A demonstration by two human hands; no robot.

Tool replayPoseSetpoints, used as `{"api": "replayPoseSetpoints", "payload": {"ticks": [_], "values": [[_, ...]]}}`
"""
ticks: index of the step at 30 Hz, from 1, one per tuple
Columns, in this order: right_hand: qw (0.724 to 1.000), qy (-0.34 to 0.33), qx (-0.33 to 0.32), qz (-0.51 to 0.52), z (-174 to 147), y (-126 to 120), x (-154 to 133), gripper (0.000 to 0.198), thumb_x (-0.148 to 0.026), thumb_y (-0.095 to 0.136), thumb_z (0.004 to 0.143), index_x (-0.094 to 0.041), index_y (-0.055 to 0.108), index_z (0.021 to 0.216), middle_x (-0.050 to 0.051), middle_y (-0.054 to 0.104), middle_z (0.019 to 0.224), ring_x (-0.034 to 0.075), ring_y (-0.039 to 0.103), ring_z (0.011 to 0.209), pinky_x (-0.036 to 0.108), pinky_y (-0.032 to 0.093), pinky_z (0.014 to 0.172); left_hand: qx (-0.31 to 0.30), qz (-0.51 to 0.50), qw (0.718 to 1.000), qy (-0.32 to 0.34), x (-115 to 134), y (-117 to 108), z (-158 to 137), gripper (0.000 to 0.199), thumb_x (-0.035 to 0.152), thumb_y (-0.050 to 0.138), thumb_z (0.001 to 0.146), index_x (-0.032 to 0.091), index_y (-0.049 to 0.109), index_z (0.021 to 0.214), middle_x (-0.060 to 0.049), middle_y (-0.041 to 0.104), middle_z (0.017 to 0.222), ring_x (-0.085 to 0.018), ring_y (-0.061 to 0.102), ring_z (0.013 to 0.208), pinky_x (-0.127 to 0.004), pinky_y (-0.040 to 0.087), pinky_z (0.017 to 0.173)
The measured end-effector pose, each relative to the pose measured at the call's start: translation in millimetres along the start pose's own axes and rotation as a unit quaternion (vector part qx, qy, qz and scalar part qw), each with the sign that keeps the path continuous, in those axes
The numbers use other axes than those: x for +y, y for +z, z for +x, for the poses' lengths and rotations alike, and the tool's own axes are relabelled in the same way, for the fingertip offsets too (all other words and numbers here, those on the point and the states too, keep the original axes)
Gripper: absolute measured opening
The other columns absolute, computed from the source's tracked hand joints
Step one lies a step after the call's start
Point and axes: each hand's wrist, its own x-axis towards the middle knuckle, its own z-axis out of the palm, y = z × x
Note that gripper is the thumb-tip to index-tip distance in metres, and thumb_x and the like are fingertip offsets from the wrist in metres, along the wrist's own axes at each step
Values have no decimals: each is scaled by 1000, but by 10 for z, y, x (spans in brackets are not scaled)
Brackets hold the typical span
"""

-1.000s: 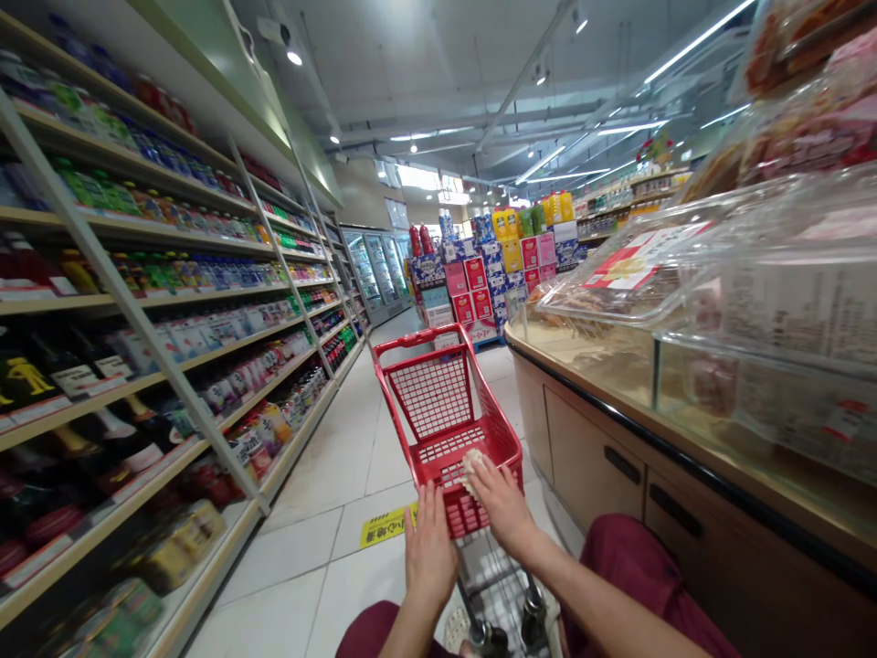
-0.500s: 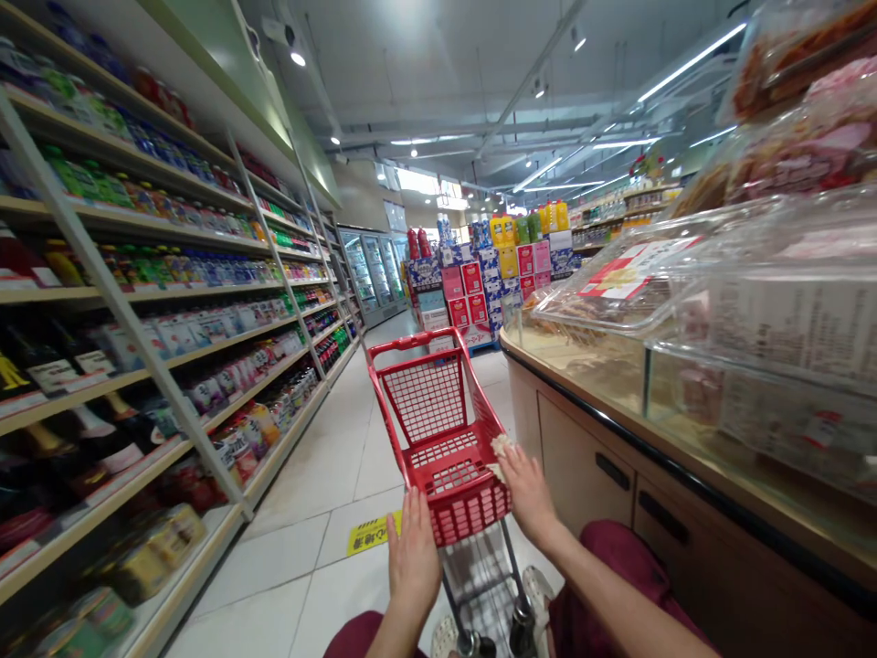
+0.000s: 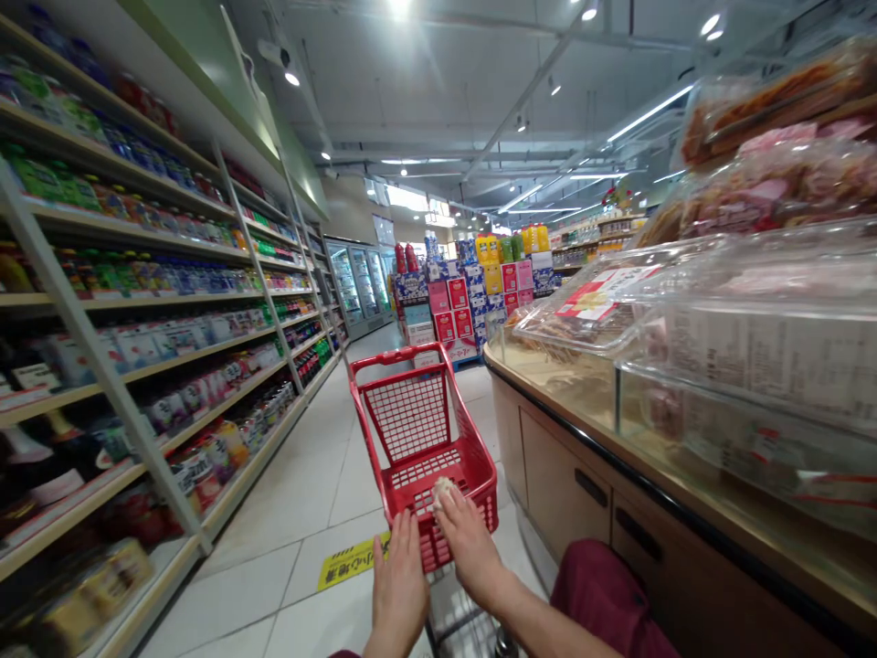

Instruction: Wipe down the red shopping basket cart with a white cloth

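A red plastic shopping cart [image 3: 478,457] with a grid-patterned basket stands right in front of me. My right hand [image 3: 470,544] lies over the middle of its near edge, fingers bent over a crumpled off-white cloth [image 3: 444,491]. Part of that cloth sticks out past the fingertips. At the basket's near left corner is my left hand [image 3: 401,580], fingers stretched out and flat, holding nothing. Its fingertips touch or nearly touch the rim; exact contact is hidden. The cart's lower frame is partly covered by my arms.
Shelves of bottles and packets [image 3: 206,329] line the left side. A wooden counter [image 3: 548,457] with clear food packs [image 3: 603,302] runs along the right. Stacked cartons [image 3: 452,302] stand ahead. On the tiled floor is a yellow sign [image 3: 349,562].
My right hand and the cloth have moved left along the basket's near edge, from its right corner to the middle. My left hand stays near the left corner. The view has shifted slightly.
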Motion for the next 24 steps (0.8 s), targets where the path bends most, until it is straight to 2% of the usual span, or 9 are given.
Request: {"api": "replayPoseSetpoints", "payload": {"ticks": [1,5,6,10,11,16,21,22,24], "values": [[1000,0,-4,-2,-2,-1,9,45,-6,32,83,-21,44,124,6,35,135,19,26,127,43,29,100,0,-4,1000,7,-2,4,1,74,0,30,59,13,23,132,-4,18,141,-16,14,131,-44,11,106],[988,154,-7,-26,20,-27,64,49,-3,26,82,-17,42,126,9,32,136,21,25,127,47,27,99,6,-4,1000,9,8,36,0,76,0,31,58,12,19,133,-5,15,142,-17,14,131,-45,13,106],[987,161,1,-23,26,-11,36,48,-3,25,83,-17,41,126,10,32,136,21,25,127,46,27,99,7,-2,1000,5,11,45,-2,76,0,31,59,12,19,132,-5,15,142,-18,14,131,-45,13,106],[1000,11,2,16,33,51,-126,47,-6,32,84,-25,40,127,5,37,134,17,27,126,40,29,100,15,3,1000,14,-6,70,-14,75,0,31,60,14,20,132,-4,16,141,-18,14,131,-47,12,106],[1000,-2,-8,19,31,33,-119,48,-6,33,84,-26,39,127,3,38,133,17,28,126,41,29,100,17,3,1000,20,-11,75,-16,75,0,31,59,15,20,132,-4,16,142,-17,14,131,-47,12,106],[989,144,-1,-14,11,-98,39,54,-1,28,81,-21,34,131,4,33,136,22,26,127,46,29,98,20,3,1000,6,12,96,-14,75,1,30,60,13,19,133,-4,14,142,-18,13,131,-46,13,106],[1000,-2,-24,14,13,-16,-82,50,-4,30,83,-26,39,127,0,38,133,19,28,126,42,28,100,17,10,1000,10,27,74,-24,73,-1,29,61,14,21,132,-5,16,141,-19,13,131,-48,13,105],[1000,0,-28,13,13,-32,-59,50,-5,30,83,-27,40,127,0,39,132,19,28,126,43,28,100,17,10,1000,13,27,64,-29,73,-1,29,61,14,20,132,-4,16,141,-19,14,131,-48,14,105],[998,60,-25,-3,8,-96,38,50,-4,30,83,-26,39,127,2,39,133,21,27,126,47,27,100,20,12,1000,15,35,45,-39,73,-1,29,61,13,20,132,-5,15,141,-19,14,131,-48,15,105]]}}
